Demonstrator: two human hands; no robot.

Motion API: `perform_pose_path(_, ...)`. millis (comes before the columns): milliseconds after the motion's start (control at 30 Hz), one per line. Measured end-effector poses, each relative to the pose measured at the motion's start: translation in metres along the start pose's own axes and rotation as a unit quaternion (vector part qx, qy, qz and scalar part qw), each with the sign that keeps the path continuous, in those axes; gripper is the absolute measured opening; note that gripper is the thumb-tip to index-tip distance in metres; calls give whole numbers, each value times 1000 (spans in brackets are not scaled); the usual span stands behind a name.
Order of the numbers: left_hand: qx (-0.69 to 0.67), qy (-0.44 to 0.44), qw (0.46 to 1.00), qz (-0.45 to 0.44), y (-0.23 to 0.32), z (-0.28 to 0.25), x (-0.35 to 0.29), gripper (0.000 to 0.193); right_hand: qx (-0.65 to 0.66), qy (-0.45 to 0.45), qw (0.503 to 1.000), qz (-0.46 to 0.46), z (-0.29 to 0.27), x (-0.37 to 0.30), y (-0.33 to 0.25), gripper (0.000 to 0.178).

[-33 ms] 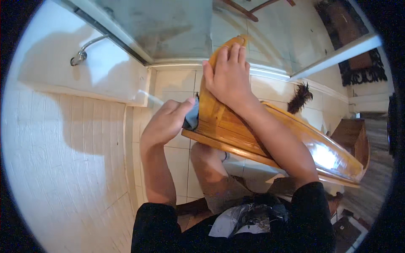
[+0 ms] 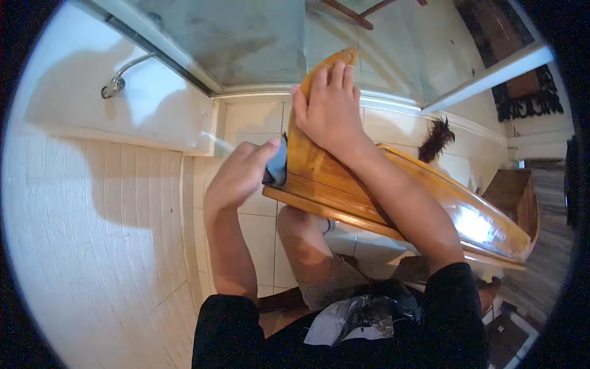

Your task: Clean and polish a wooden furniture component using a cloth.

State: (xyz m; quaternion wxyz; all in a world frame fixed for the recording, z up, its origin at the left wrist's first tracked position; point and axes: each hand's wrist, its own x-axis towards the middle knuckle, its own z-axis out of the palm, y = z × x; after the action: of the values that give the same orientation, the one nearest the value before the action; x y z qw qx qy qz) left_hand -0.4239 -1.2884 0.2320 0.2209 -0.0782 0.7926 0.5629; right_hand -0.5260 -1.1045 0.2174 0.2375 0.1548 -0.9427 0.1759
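A long varnished, honey-coloured wooden piece of furniture (image 2: pixel 326 178) slants across the middle, with a raised rim along its near side and a narrow, pointed upper end. My left hand (image 2: pixel 238 175) is closed on a blue-grey folded cloth or sheet (image 2: pixel 278 165), its thumb on top. That piece presses against the left edge of the wood, close to the near corner. Its dark lower part is partly hidden by my fingers. On the upper end, my right hand (image 2: pixel 332 111) lies flat with fingers stretched over the wood and thumb apart. My right forearm crosses above the wooden surface.
Beyond the wood stands a glass panel (image 2: pixel 246 46) with a white lower frame. A white ledge with a metal faucet (image 2: pixel 114 87) is at the left. On the tiled floor lies a dark feathery tuft (image 2: pixel 437 140). A brown wooden box (image 2: pixel 511 192) stands at the right.
The picture has shifted very slightly left. My left hand and the blue-grey piece have moved a touch up and left; my right hand keeps its place on the wood.
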Motion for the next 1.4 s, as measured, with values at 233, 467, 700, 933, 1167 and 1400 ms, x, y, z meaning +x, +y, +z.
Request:
perform_pose_path(233,-129,-15,991,13,-54,46,74,46,26,5,999,18,3,-2,2,64)
perform_pose_path(467,-202,33,979,9,-78,49,65,40,46,-20,998,48,0,-3,-1,67)
perform_pose_path(700,-13,85,993,-81,2,5,1,39,131,12,991,5,-20,-10,10,51)
perform_pose_path(933,425,287,858,38,35,74,-31,55,224,-102,969,-33,-103,-66,37,34)
perform_pose_path(1167,514,243,773,280,35,178,-66,46,347,83,933,-54,-179,-182,51,21)
perform_pose_path(1400,443,195,826,289,78,302,-98,45,399,128,904,79,-225,-275,123,26)
